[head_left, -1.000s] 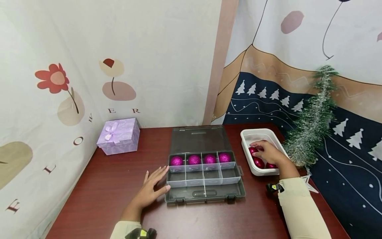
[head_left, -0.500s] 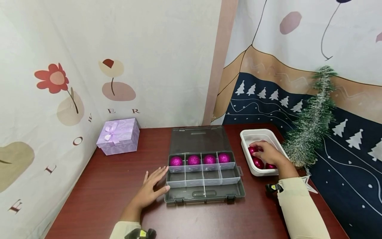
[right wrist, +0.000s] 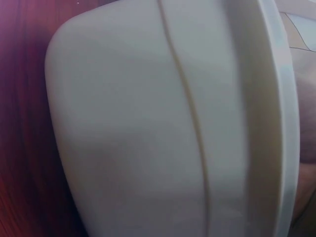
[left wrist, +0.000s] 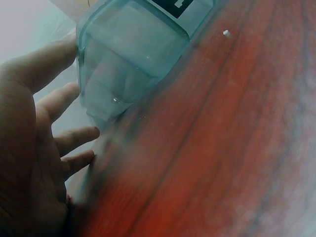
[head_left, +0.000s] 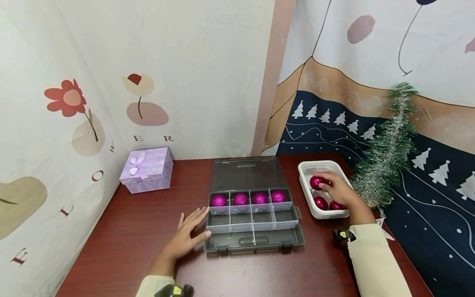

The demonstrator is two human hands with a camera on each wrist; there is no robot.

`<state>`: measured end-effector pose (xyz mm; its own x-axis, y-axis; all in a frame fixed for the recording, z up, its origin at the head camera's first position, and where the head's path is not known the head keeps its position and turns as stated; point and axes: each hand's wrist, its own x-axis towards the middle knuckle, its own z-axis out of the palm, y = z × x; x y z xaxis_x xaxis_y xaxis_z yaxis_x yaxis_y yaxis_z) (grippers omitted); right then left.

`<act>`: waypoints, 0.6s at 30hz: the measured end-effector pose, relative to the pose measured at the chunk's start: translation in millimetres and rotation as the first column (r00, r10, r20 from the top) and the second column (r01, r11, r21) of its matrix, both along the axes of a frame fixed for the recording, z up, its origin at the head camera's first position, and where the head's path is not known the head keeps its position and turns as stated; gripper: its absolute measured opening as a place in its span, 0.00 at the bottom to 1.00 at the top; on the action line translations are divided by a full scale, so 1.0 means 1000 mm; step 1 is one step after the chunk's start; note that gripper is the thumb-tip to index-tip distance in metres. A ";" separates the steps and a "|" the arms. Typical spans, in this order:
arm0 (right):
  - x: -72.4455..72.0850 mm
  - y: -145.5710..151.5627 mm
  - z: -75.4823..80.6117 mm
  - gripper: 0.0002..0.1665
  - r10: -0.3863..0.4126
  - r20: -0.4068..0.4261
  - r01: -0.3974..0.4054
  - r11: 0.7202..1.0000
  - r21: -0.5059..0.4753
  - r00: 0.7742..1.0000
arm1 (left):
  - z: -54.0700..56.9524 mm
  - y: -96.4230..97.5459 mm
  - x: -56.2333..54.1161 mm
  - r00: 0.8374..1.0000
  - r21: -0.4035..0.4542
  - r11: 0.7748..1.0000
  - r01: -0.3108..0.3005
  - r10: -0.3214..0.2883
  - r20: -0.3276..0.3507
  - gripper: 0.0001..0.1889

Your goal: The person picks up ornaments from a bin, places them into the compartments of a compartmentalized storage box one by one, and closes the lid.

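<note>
A shiny magenta Christmas ball (head_left: 316, 182) is pinched between the thumb and fingers of my right hand (head_left: 337, 189), inside the white plastic tub (head_left: 306, 195). Other shiny balls (head_left: 320, 203) lie on the tub's floor near its front end. My left hand (head_left: 188, 236) touches the left side of the grey compartment box (head_left: 222, 245) with its fingers spread and fairly straight. Glittery magenta balls (head_left: 260, 198) fill the box's back row, one to a compartment. In the right wrist view, the tub's outer wall (right wrist: 133, 108) hides nearly all of the hand.
The box's lid (head_left: 248, 172) lies folded back behind it. A lilac gift box (head_left: 147, 170) stands at the table's back left. A small frosted Christmas tree (head_left: 387, 152) leans beside the tub, with a white star (head_left: 384, 230) near its base.
My right hand has lifted a little away from the other balls, bringing the pinched ball slightly up and to the right. My left hand keeps its place at the box.
</note>
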<state>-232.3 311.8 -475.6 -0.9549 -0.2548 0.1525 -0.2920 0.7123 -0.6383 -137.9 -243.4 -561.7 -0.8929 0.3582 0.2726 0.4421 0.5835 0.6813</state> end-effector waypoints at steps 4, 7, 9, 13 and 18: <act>0.003 0.002 0.004 0.24 -0.021 -0.029 0.021 1.000 -0.011 0.999 | 0.000 0.000 0.000 1.000 -0.001 1.000 -0.002 0.002 0.000 0.39; 0.005 0.002 0.007 0.24 -0.037 -0.040 0.035 0.998 -0.046 0.999 | 0.001 -0.001 0.000 1.000 -0.003 1.000 -0.005 0.005 0.001 0.39; 0.006 0.002 0.008 0.27 -0.047 -0.036 0.044 0.996 -0.074 0.998 | 0.000 -0.001 0.001 1.000 -0.003 1.000 -0.006 0.006 0.003 0.39; 0.008 0.002 0.010 0.31 -0.071 -0.029 0.067 0.992 -0.111 0.997 | 0.000 -0.001 0.001 1.000 -0.009 1.000 -0.007 0.007 0.002 0.39; 0.010 0.002 0.013 0.33 -0.102 -0.045 0.096 0.989 -0.111 0.994 | 0.000 -0.001 0.001 1.000 -0.014 1.000 -0.006 0.006 0.002 0.40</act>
